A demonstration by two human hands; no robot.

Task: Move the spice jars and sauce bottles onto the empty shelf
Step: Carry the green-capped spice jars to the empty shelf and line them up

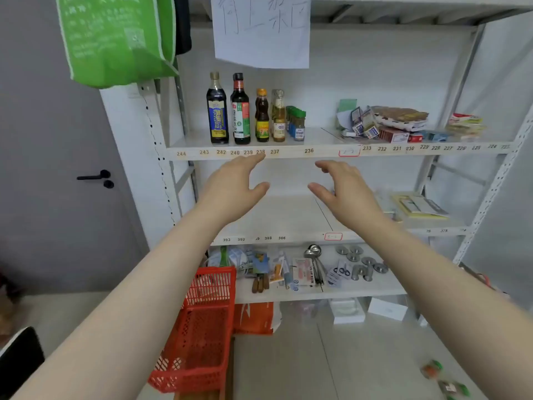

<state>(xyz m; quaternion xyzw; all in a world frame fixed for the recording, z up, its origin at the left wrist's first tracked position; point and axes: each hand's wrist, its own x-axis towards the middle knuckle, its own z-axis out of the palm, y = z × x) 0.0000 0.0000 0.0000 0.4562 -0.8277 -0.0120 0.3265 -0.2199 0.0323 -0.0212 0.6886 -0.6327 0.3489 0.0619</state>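
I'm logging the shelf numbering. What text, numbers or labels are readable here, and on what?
"244 243 242 240 239 238 237 236", then "233 232 231 230": front edge of the upper white metal shelf.
"393 392 388 386": front edge of the middle white shelf.
Handwritten white paper sign: large characters, too faint to read.
Dark glass sauce bottles: labels too small.
Green fabric bag: print blurred.

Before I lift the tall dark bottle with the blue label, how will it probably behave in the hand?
The blue-label bottle looks full of dark liquid, so it is probably heavy for its size. It is tall and narrow, so a push near the cap may tip it against the red-capped bottle beside it. Its glossy surface may be slippery.
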